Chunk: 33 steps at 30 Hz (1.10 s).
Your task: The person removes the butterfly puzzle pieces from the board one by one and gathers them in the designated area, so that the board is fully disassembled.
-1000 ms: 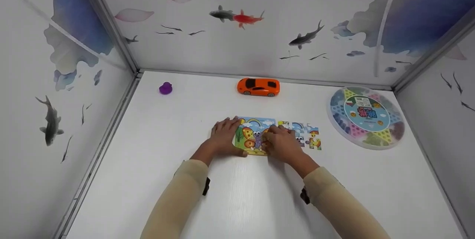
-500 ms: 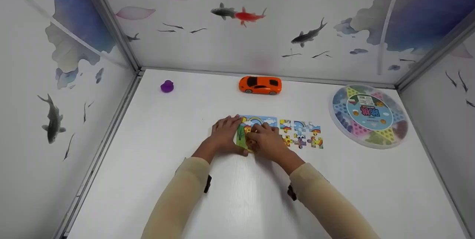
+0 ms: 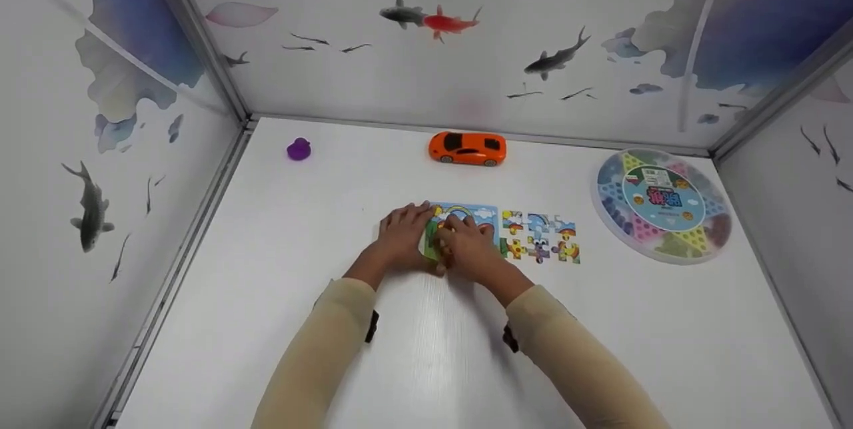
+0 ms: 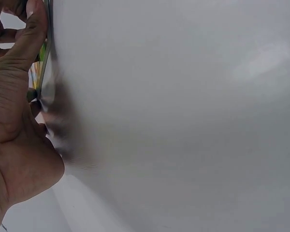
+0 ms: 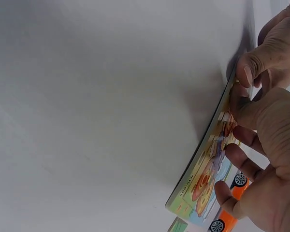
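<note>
A flat jigsaw board (image 3: 490,216) with a cartoon rainbow picture lies mid-table. My left hand (image 3: 403,239) holds its left side, fingers along the far left corner and thumb on the near edge. In the left wrist view, that thumb (image 4: 31,34) runs along the board's edge. My right hand (image 3: 470,249) is over the left half of the board, thumb and fingers bent down onto the picture. The right wrist view shows its thumb (image 5: 244,104) beside the left thumb, other fingers spread. Whether it pinches a piece is hidden. Several loose jigsaw pieces (image 3: 538,249) lie right of the board.
An orange toy car (image 3: 468,149) stands behind the board near the back wall. A purple toy duck (image 3: 299,149) sits at the back left. At the right lies a round, clear-lidded Chinese checkers set (image 3: 663,199). Printed white walls (image 3: 453,76) enclose the back and sides.
My right hand has moved left across the board, uncovering loose pieces on the right, and now meets the left thumb. The left hand keeps its place on the board.
</note>
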Motion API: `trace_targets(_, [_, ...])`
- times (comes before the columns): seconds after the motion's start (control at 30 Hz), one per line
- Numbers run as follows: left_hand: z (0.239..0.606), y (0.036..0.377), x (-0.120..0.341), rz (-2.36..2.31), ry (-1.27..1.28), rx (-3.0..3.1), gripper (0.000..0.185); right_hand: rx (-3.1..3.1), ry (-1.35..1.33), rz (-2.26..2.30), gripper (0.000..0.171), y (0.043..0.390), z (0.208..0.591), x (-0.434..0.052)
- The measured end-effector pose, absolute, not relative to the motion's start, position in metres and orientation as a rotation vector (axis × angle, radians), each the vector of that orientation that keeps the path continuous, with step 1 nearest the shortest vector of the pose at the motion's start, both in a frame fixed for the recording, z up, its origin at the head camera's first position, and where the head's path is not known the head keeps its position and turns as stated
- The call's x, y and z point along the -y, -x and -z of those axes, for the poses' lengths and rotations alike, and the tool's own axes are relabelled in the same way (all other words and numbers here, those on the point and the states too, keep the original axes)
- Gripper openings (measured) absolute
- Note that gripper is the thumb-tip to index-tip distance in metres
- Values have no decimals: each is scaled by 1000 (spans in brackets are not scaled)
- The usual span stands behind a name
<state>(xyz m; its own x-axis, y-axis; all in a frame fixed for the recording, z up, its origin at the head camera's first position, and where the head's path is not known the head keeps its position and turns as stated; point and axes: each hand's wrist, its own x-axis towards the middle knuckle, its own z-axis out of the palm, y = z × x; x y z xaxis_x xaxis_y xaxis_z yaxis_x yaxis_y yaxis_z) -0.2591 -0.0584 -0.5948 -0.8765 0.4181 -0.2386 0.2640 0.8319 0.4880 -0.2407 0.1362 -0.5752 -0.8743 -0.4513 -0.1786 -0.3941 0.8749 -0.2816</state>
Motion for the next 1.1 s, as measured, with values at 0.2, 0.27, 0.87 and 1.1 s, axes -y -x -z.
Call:
trace_targets(0.2, [596, 260, 58, -654, -516, -2664, 126, -2756, 573, 363, 40, 247, 574, -130])
trace_targets(0.27, [597, 260, 58, -651, -519, -2662, 126, -2750, 570, 352, 42, 247, 574, -128])
trace_targets(0.87, [601, 263, 59, -675, -523, -2655, 127, -2761, 697, 373, 61, 240, 579, -133])
trace_targets(1.1, [597, 262, 59, -636, -519, -2667, 127, -2691, 726, 588, 38, 239, 578, -144])
